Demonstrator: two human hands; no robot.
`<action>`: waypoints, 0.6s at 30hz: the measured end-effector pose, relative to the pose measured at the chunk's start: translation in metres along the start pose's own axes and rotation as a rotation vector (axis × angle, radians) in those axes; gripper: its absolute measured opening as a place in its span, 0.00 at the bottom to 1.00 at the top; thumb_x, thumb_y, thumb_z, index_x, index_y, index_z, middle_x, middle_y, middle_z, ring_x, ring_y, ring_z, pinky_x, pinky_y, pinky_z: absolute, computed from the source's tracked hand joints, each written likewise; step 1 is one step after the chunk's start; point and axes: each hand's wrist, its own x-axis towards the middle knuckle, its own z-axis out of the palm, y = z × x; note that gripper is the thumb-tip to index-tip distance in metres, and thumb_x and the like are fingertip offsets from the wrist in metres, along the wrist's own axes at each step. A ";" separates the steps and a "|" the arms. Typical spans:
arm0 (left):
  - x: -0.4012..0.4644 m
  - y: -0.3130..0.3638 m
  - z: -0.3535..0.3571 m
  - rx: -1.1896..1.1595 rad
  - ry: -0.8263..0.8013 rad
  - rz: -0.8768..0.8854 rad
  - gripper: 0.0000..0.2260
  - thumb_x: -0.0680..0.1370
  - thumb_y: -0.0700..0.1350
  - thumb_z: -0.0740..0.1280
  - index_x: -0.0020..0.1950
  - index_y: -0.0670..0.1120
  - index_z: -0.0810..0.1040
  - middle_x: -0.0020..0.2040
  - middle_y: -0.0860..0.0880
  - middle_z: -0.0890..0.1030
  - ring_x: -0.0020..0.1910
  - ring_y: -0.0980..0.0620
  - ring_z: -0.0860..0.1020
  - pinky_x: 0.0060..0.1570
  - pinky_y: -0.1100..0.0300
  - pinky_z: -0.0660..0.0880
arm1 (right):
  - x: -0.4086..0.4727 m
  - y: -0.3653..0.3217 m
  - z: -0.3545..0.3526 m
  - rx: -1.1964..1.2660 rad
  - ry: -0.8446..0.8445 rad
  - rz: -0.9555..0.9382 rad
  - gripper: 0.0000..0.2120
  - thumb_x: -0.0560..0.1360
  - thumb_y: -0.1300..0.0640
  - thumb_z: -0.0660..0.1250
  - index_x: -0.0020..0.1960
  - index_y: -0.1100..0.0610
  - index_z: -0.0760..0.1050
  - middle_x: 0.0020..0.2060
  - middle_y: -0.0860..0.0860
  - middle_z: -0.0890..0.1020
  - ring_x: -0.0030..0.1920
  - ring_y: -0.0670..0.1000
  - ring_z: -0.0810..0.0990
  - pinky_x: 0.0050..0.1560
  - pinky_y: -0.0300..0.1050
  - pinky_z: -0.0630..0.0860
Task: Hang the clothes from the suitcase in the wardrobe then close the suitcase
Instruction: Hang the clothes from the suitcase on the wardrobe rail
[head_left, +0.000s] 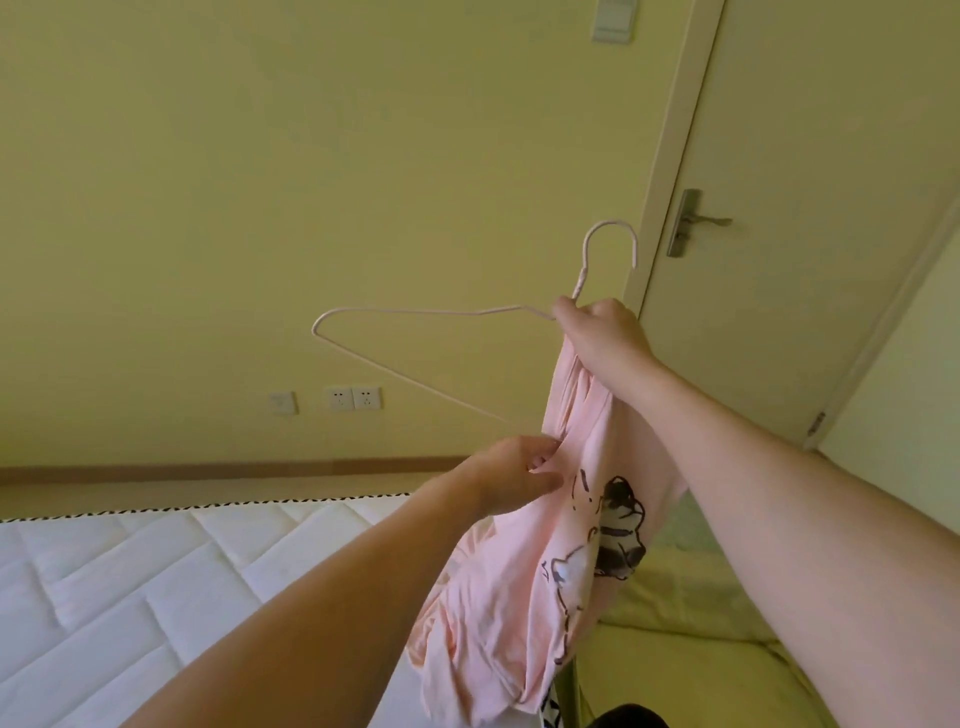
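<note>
Right hand (602, 332) grips the hanger (415, 312) at its neck, hook up, with the top of the pink shirt (524, 571) bunched in the same grip. Left hand (514, 478) pinches the shirt just below. Shirt hangs downward beside the mattress (130, 571) edge. The hanger's long axis runs left of the hands; its free arm is bare, and the left hand is nearer to it. Judgement: that arm must enter the shirt next.

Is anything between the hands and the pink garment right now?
No. The right hand grips the hanger and bunched pink garment together; the left hand pinches its fabric. The wardrobe isn't in view.
</note>
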 end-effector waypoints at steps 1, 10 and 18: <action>0.002 0.004 0.003 -0.003 -0.059 -0.012 0.08 0.80 0.53 0.62 0.54 0.51 0.76 0.57 0.50 0.78 0.57 0.47 0.76 0.61 0.51 0.72 | 0.001 0.003 -0.004 -0.004 0.020 -0.006 0.22 0.73 0.42 0.58 0.27 0.53 0.59 0.24 0.50 0.62 0.29 0.52 0.62 0.32 0.45 0.59; 0.003 -0.057 -0.063 0.745 -0.132 -0.293 0.20 0.84 0.47 0.51 0.76 0.56 0.63 0.76 0.52 0.64 0.76 0.50 0.60 0.75 0.44 0.45 | -0.012 0.055 -0.035 -0.311 -0.039 -0.066 0.20 0.76 0.52 0.57 0.27 0.58 0.67 0.24 0.54 0.72 0.28 0.54 0.69 0.31 0.44 0.63; -0.007 -0.038 -0.126 1.081 0.172 -0.084 0.26 0.77 0.40 0.55 0.74 0.57 0.65 0.72 0.57 0.68 0.75 0.56 0.58 0.73 0.42 0.33 | -0.027 0.067 -0.048 -0.715 -0.062 -0.072 0.16 0.77 0.49 0.57 0.36 0.57 0.73 0.34 0.56 0.75 0.38 0.57 0.75 0.39 0.44 0.68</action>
